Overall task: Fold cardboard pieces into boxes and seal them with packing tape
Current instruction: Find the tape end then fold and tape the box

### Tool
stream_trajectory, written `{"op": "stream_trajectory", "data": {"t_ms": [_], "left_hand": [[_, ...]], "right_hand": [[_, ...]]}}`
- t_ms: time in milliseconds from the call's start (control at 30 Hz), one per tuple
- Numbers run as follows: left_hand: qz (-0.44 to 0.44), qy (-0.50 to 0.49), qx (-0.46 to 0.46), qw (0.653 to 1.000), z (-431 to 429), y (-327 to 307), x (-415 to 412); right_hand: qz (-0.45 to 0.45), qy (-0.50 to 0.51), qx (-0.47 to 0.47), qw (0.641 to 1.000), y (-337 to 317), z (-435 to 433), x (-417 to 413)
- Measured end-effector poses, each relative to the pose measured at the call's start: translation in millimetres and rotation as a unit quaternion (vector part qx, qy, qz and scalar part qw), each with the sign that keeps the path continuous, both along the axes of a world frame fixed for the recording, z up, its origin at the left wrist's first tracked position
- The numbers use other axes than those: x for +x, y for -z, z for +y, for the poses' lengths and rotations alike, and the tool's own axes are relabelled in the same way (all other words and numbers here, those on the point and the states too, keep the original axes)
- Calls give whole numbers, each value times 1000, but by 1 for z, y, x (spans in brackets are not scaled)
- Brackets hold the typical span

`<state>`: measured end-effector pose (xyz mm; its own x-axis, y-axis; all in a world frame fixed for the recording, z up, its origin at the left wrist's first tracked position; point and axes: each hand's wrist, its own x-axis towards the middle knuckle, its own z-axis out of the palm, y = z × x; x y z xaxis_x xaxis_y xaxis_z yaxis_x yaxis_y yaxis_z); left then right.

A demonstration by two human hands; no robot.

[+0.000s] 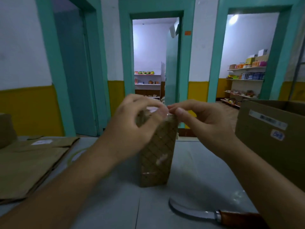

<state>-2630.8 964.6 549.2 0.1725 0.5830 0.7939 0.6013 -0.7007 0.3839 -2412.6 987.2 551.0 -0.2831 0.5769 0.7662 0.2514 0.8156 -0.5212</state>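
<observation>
A small patterned cardboard box (pixel 157 154) stands upright at the middle of the grey table (pixel 198 179). Both hands meet at its top edge. The left hand (pixel 137 123), blurred, curls its fingers around clear packing tape (pixel 153 109), and the right hand (pixel 203 123) pinches the tape against the box's top corner. Flattened cardboard (pixel 33 162) lies to the left, an open carton (pixel 272 138) stands to the right, and a wooden-handled knife (pixel 198 214) lies nearer.

upright brown cross-hatched box (pixel 156 151) on table
</observation>
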Motion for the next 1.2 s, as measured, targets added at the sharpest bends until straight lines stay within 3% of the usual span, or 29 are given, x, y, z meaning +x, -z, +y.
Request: {"op": "stream_trajectory", "data": {"t_ms": [400, 700, 800, 933, 1100, 1200], "left_hand": [[24, 49, -35, 998, 7, -1, -6], [40, 164, -108, 980, 19, 2, -35], [10, 158, -78, 984, 22, 10, -33], [-152, 183, -75, 968, 25, 20, -24], [-59, 110, 37, 991, 30, 22, -24], [-51, 97, 58, 992, 30, 20, -22]], "right_hand": [[28, 38, 16, 999, 4, -9, -8], [17, -2, 26, 1000, 17, -3, -2], [27, -4, 27, 999, 22, -3, -1], [43, 101, 48, 993, 27, -4, -1], [-84, 171, 99, 977, 31, -1, -1], [-91, 183, 151, 967, 32, -1, -5]]}}
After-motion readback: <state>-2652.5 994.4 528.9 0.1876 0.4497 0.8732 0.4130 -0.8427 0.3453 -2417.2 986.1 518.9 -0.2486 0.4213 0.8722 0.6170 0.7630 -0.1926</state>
